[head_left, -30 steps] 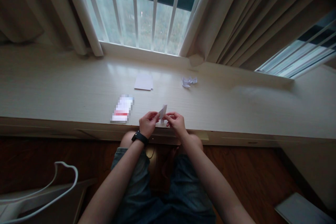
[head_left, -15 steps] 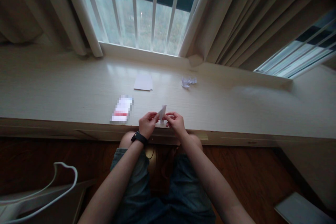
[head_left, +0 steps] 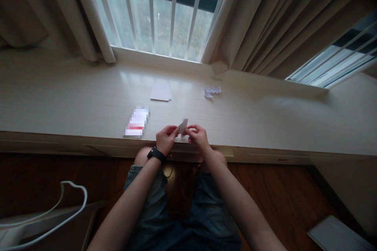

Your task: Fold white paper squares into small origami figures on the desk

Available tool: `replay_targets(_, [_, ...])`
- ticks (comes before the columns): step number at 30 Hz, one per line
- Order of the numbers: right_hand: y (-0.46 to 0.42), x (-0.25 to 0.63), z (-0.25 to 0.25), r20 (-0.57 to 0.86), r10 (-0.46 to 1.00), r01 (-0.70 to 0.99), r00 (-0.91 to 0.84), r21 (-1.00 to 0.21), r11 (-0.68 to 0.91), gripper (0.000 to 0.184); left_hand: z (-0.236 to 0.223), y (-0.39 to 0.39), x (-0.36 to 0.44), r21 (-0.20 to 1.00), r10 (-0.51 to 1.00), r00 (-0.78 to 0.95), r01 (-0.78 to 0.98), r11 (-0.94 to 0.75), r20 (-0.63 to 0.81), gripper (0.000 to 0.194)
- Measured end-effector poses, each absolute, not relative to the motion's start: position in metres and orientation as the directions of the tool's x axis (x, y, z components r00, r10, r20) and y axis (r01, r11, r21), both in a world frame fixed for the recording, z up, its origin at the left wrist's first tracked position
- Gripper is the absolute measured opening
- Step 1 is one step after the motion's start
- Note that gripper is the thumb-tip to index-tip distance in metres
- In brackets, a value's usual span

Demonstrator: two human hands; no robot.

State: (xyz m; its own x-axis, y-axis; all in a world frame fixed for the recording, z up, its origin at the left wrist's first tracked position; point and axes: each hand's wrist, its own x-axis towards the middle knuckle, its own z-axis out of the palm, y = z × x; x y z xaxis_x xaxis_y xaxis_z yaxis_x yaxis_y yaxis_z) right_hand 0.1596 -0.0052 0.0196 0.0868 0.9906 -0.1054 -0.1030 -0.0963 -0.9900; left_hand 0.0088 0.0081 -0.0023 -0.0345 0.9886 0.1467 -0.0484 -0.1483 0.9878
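A small folded piece of white paper is pinched between my two hands, just above the front edge of the pale counter. My left hand, with a black watch on its wrist, grips the paper's left side between thumb and fingers. From the right, my right hand holds it with thumb and forefinger. The fingers partly cover the lower part of the paper. Farther back lies a stack of white paper sheets. To its right rest several folded or crumpled paper pieces.
A phone with a blurred screen lies left of my hands. Behind the counter are a barred window and beige curtains. A white curved hanger-like frame stands at lower left, and a pale flat object at lower right.
The folded paper has tilted and shifted slightly to the right between my fingers. My right hand has moved a little with it; the other things stay in place.
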Motion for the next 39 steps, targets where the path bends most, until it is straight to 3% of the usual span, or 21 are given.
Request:
replay_targets(7, [-0.001,0.171,0.024,-0.149,0.982,-0.100,-0.112,-0.982,-0.160,0.041,0.000,0.006,0.008,0.992,0.991,0.028,-0.015,-0.128,0.128,0.032])
replay_targets(11, [0.001,0.170,0.021,-0.138,0.981,-0.088,-0.139,-0.984,-0.152,0.041,0.004,0.003,0.005,0.992,0.991,0.056,0.000,-0.123,0.123,0.034])
replay_targets(16, [0.002,0.169,0.020,-0.117,0.976,-0.131,-0.184,-0.981,-0.142,0.043,0.016,0.010,-0.004,0.971,0.980,0.195,-0.237,0.018,0.030,0.050])
replay_targets(21, [0.006,0.172,0.021,-0.134,0.938,-0.191,-0.320,-0.960,-0.202,0.040,0.022,0.026,-0.003,0.977,0.934,0.356,-0.184,0.106,-0.034,0.038])
replay_targets(26, [0.020,0.174,0.015,-0.168,0.928,-0.319,-0.333,-0.906,-0.278,0.037,0.019,0.038,0.006,0.886,0.858,0.495,-0.326,0.330,-0.137,0.035])
replay_targets(32, [0.042,0.181,0.010,-0.250,0.871,-0.453,-0.422,-0.774,-0.442,0.030,0.013,0.058,0.013,0.802,0.765,0.604,-0.332,0.497,-0.224,0.035])
replay_targets(35, [0.046,0.181,0.012,-0.260,0.866,-0.486,-0.427,-0.742,-0.463,0.028,0.011,0.065,0.015,0.766,0.766,0.608,-0.384,0.515,-0.210,0.033])
replay_targets(39, [0.041,0.180,0.018,-0.224,0.932,-0.411,-0.286,-0.850,-0.330,0.030,0.012,0.065,0.013,0.836,0.826,0.536,-0.363,0.412,-0.174,0.033])
